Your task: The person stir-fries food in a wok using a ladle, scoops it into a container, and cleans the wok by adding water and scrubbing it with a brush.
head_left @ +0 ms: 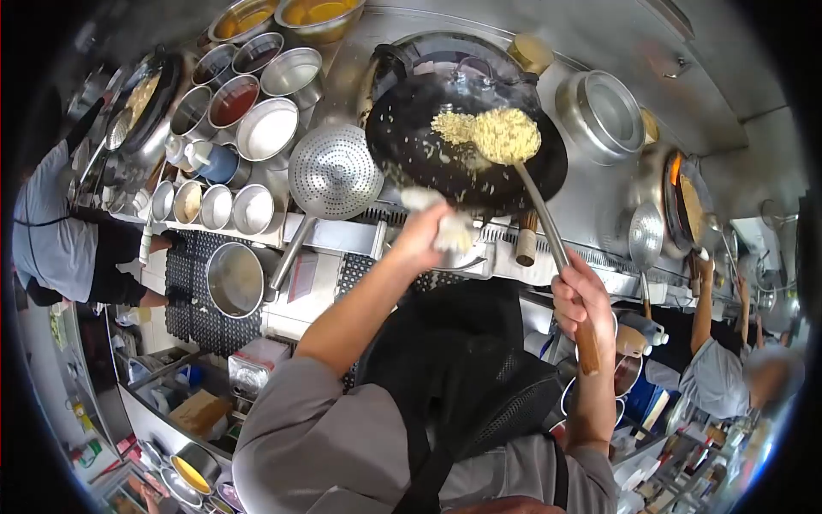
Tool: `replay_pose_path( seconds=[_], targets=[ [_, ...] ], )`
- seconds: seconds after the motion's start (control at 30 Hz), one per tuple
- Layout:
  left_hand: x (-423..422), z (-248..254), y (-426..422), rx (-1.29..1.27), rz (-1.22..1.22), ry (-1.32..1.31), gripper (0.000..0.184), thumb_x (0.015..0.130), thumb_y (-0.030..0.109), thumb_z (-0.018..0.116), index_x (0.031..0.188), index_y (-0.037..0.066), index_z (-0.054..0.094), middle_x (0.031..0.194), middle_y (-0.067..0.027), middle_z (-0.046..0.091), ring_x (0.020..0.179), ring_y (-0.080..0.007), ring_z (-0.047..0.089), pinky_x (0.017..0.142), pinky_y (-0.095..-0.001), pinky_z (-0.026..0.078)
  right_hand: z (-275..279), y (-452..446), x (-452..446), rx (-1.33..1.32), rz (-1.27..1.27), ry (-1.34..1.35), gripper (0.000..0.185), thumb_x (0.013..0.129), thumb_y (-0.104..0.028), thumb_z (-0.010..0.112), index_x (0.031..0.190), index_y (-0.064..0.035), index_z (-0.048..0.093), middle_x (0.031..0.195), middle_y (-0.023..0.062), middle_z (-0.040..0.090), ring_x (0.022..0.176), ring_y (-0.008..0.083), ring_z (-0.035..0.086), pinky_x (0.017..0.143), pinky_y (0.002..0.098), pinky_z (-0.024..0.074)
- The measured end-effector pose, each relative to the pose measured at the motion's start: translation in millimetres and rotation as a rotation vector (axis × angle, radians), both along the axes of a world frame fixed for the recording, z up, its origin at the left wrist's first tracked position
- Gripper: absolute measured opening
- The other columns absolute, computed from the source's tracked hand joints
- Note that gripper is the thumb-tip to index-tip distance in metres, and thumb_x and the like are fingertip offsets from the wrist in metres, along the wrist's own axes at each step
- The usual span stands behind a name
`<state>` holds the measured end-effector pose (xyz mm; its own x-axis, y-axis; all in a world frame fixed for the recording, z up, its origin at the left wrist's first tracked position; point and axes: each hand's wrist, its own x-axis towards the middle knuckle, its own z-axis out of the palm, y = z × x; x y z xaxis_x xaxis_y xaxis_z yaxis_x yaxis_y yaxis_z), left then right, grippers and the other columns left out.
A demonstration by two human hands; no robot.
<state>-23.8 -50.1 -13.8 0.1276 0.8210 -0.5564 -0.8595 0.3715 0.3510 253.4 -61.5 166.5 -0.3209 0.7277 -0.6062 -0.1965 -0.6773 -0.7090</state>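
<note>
My right hand [582, 301] is closed around the wooden handle of a long metal ladle [539, 210]. Its bowl is heaped with pale yellow, grainy food [507, 135] that looks like fried rice, held over a black wok [411, 128]. More of the same food lies in the wok beside the ladle bowl, with loose bits scattered over the dark surface. At the wok's near edge, my left hand [421, 236] is closed on a white cloth [455, 231], partly blurred. Whether it also grips the wok's rim through the cloth is hidden.
A perforated strainer [336, 171] lies left of the wok. Metal pots with sauces and powders [234, 101] stand beyond it. Stacked metal bowls [602, 116] sit to the right. A co-worker [56, 218] stands far left, another person [719, 368] far right. An empty-looking pot [235, 280] is at lower left.
</note>
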Motion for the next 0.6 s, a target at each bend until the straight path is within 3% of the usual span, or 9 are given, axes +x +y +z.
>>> replay_pose_path(
  seconds=[0.07,0.17,0.23,0.27,0.33,0.43,0.53,0.6],
  targets=[
    [10,-3,-26,0.046,0.057,0.111,0.028,0.097,0.011,0.057,0.122,0.002,0.053,0.108,-0.021,0.069,0.091,-0.042,0.073,0.078,-0.0602,0.064,-1,3,11,-0.013,0.034,-0.046,0.056,0.105,-0.017,0.057,0.157,-0.0071,0.036,0.076,0.0018,0.05,0.043,0.0044,0.04,0.034,0.0229,0.0359],
    [-5,15,-25,0.054,-0.017,0.122,0.034,0.096,0.009,0.057,0.128,0.001,0.049,0.105,-0.0204,0.068,0.09,-0.0376,0.073,0.076,-0.0567,0.065,5,10,11,-0.039,0.081,-0.039,0.058,0.105,-0.017,0.057,0.158,-0.0079,0.035,0.076,0.0024,0.05,0.043,0.0049,0.041,0.034,0.0239,0.0365],
    [-8,-3,-16,0.072,0.056,0.372,0.032,0.095,0.005,0.056,0.126,0.0,0.049,0.105,-0.0211,0.067,0.087,-0.0348,0.073,0.073,-0.0549,0.066,11,17,7,-0.111,0.096,-0.026,0.056,0.105,-0.016,0.057,0.157,-0.0085,0.036,0.075,0.0022,0.051,0.043,0.0054,0.041,0.034,0.0244,0.0369],
    [-3,-59,-19,0.184,0.145,0.533,0.036,0.092,0.003,0.059,0.127,-0.001,0.048,0.111,-0.0207,0.065,0.094,-0.0325,0.072,0.081,-0.0503,0.065,16,21,4,-0.09,0.087,-0.021,0.056,0.105,-0.016,0.057,0.157,-0.0085,0.036,0.075,0.0022,0.051,0.043,0.0054,0.041,0.034,0.0244,0.0369],
    [-6,-81,-32,0.346,0.152,1.033,0.046,0.091,0.006,0.063,0.134,-0.004,0.049,0.125,-0.0206,0.061,0.117,-0.0344,0.063,0.103,-0.0421,0.049,28,25,0,-0.14,0.08,-0.015,0.043,0.107,-0.014,0.053,0.149,-0.0095,0.047,0.076,0.002,0.049,0.042,0.0034,0.041,0.031,0.0224,0.0372],
    [-38,-114,-47,0.474,-0.15,1.614,0.055,0.084,0.007,0.071,0.134,-0.004,0.05,0.124,-0.0259,0.06,0.119,-0.0446,0.058,0.105,-0.0466,0.046,40,44,-11,-0.134,0.11,0.014,0.042,0.106,-0.013,0.052,0.146,-0.0044,0.045,0.074,-0.0007,0.05,0.042,0.0018,0.04,0.032,0.0212,0.0344],
    [-43,-112,-45,0.363,-0.061,1.525,0.053,0.084,0.007,0.071,0.132,-0.005,0.051,0.125,-0.0272,0.058,0.118,-0.0467,0.057,0.105,-0.0479,0.046,44,44,-2,-0.142,0.131,0.125,0.04,0.106,-0.014,0.052,0.145,-0.0048,0.046,0.073,-0.0015,0.049,0.042,0.0018,0.04,0.033,0.0211,0.0342],
    [-39,-106,-39,0.402,-0.057,1.554,0.056,0.084,0.004,0.068,0.135,-0.004,0.047,0.125,-0.024,0.059,0.115,-0.0415,0.06,0.103,-0.0461,0.048,24,40,5,-0.123,0.116,0.087,0.041,0.107,-0.015,0.051,0.147,-0.0064,0.046,0.073,-0.0017,0.048,0.042,0.0018,0.039,0.033,0.0213,0.0344]
  ],
)
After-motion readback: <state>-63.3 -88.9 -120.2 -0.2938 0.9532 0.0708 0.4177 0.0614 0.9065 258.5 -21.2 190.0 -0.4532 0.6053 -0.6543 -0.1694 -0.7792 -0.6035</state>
